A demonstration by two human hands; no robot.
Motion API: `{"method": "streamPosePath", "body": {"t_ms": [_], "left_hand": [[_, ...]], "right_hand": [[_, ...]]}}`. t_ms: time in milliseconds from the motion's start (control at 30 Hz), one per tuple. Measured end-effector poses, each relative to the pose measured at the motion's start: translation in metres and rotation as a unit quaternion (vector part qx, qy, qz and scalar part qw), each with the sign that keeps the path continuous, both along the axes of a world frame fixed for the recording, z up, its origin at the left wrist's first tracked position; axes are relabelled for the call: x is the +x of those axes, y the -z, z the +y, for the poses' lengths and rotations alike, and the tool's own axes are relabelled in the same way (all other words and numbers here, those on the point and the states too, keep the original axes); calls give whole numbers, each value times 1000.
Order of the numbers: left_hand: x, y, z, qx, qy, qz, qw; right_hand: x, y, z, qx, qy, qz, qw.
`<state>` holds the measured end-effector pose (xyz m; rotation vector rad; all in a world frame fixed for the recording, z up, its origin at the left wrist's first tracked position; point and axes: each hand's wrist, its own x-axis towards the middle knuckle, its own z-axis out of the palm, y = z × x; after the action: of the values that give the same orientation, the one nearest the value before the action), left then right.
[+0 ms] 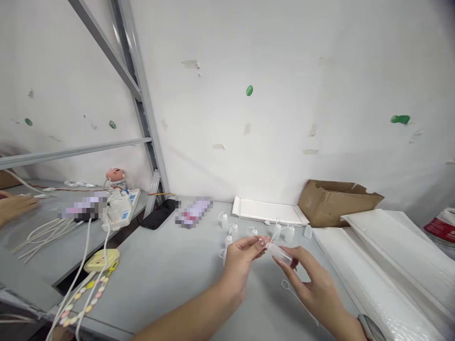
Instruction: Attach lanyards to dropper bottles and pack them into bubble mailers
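Observation:
A small translucent plastic squeeze bottle [280,254] is held tilted above the grey table [167,279]. My right hand [309,274] grips its base between thumb and fingers. At the bottle's nozzle end, my left hand [245,255] pinches with thumb and fingertips; these fingers hide the tip. Behind my hands stand several similar small white bottles, among them one dropper bottle [289,234] and another bottle [224,221] with a loop strap. A loose white strap with a ring [285,284] lies under my right hand.
A brown cardboard box [330,203] and a white tray [268,211] sit against the wall. White bubble-wrap packs [366,279] line the right side. At left are a black phone [159,214], a power strip [122,208], cables and a yellow case [101,261]. Another person's hand [16,208] shows far left.

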<state>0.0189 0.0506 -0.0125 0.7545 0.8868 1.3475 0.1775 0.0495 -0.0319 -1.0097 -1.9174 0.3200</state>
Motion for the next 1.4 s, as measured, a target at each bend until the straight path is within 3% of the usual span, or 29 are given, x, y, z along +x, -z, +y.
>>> {"method": "streamPosePath", "body": {"t_ms": [67, 133, 233, 300, 367, 433, 500, 567, 700, 933, 1033, 1167, 1233, 1300, 1400], "left_hand": [[0, -2, -1, 15, -18, 35, 999], [0, -4, -1, 25, -21, 48, 998], [-1, -5, -1, 40, -19, 57, 997], [-1, -7, -2, 53, -19, 73, 996], [-2, -10, -3, 67, -18, 89, 994], [-2, -13, -4, 80, -11, 89, 993], [-2, -14, -5, 85, 1, 75, 994], [-1, -14, -4, 82, -3, 66, 994], [0, -10, -3, 83, -36, 70, 993], [0, -8, -1, 56, -43, 88, 994], [-2, -7, 1, 52, -29, 92, 994], [-3, -8, 2, 67, 9, 92, 993], [-2, -9, 1, 65, 17, 88, 994], [-2, -10, 0, 53, 8, 85, 995], [-2, -8, 1, 34, -17, 88, 995]], "right_hand": [[-1, 0, 0, 9, 6, -3, 1000], [-2, -2, -1, -32, 15, 10, 999], [-5, -8, 0, -198, -1, 57, 979], [-6, -12, 2, -324, -60, 121, 936], [-8, -17, 2, -422, -140, 196, 874], [-9, -20, 2, -481, -198, 254, 815], [-10, -21, 1, -505, -214, 281, 788], [-10, -21, 0, -497, -188, 277, 801], [-10, -19, 3, -439, -108, 237, 860], [-5, -20, 8, -388, -68, 235, 888], [-5, -21, 8, -403, -95, 263, 872], [-7, -18, 6, -487, -179, 332, 788], [-9, -17, 6, -511, -199, 343, 763], [-10, -16, 5, -507, -192, 332, 772], [-10, -17, 7, -454, -147, 302, 825]]}}
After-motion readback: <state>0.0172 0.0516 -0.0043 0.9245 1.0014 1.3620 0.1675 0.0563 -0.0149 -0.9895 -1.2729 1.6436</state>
